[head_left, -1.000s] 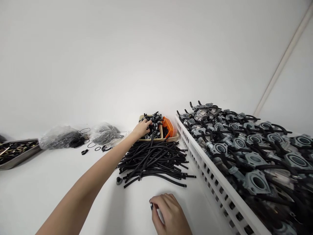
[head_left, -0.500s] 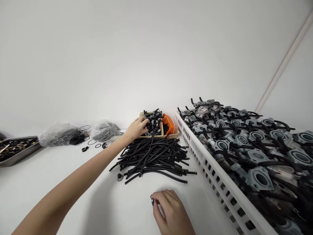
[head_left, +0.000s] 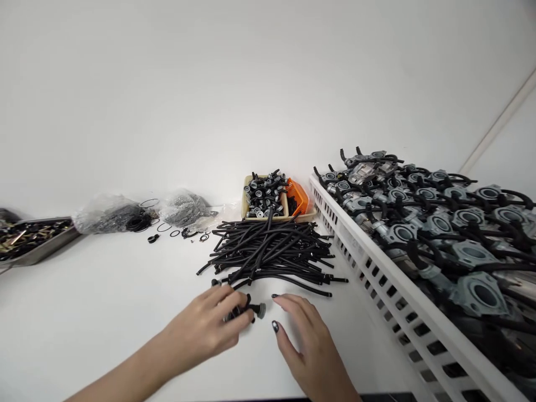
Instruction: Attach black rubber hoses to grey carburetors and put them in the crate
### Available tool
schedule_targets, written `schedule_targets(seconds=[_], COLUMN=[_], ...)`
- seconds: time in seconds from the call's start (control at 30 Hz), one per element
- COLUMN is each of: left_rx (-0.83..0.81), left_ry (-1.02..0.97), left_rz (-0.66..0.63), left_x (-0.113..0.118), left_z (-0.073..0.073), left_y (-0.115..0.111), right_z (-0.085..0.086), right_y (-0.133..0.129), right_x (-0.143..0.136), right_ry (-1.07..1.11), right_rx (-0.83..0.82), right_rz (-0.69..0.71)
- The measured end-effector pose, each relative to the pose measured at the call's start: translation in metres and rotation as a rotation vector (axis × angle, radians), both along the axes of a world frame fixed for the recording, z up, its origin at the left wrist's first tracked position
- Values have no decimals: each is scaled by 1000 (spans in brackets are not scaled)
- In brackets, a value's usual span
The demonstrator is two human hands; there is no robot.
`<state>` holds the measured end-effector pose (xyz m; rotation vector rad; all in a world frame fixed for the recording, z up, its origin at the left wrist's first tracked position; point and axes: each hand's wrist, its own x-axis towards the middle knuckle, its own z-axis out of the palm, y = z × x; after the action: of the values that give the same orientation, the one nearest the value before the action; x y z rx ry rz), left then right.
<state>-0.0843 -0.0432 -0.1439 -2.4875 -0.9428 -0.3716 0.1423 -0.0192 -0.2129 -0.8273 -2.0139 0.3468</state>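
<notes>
My left hand is closed on small black rubber parts with a round grey end, black cap fittings, just above the white table. How many it holds cannot be made out. To their right, my right hand is open, thumb and fingers apart, touching nothing. Beyond both hands lies a pile of black rubber hoses. Behind the pile, a cream tray holds many similar black and grey fittings. Another fitting shows partly behind my left hand.
On the right stands a white slotted crate full of grey metal castings with black hoses. An orange basket sits beside the cream tray. Plastic bags, black rings and a metal tray of small parts lie left.
My left hand has come back from the cream tray to the near table, now holding black fittings. My right hand has opened its fingers. The view has shifted slightly.
</notes>
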Motion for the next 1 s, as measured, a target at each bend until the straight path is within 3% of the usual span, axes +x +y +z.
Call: schedule_targets(seconds=[0.13,0.37,0.6,0.7,0.77,0.83,1.0], left_rx=[-48,-163,-236,-446,-630,-691,-518], left_ry=[6,-136,-859,-1280,-1447,-1457,-1233], left_rz=[9,82,449,699,839,883,819], left_x=[6,4,-38,-61,-70,-74,-72], left_z=[-22,-24,-35,-47,-53,-56,-59], left_y=[-9,-13,-34,-39,-40,-37,-21], right_z=[0,-8,-7,-7,-7,-6,-5], right_y=[1,1,0,1,2,2,2], right_x=[-4,-5,-3,-3,-3,-2,-1], right_ry=[-149,-192,-143,-116,-111,-112,-116], right_rx=[-43,-143,-242,-239,-227,-213,-191], right_rz=[112,80,-3,-34,-38,-36,-20])
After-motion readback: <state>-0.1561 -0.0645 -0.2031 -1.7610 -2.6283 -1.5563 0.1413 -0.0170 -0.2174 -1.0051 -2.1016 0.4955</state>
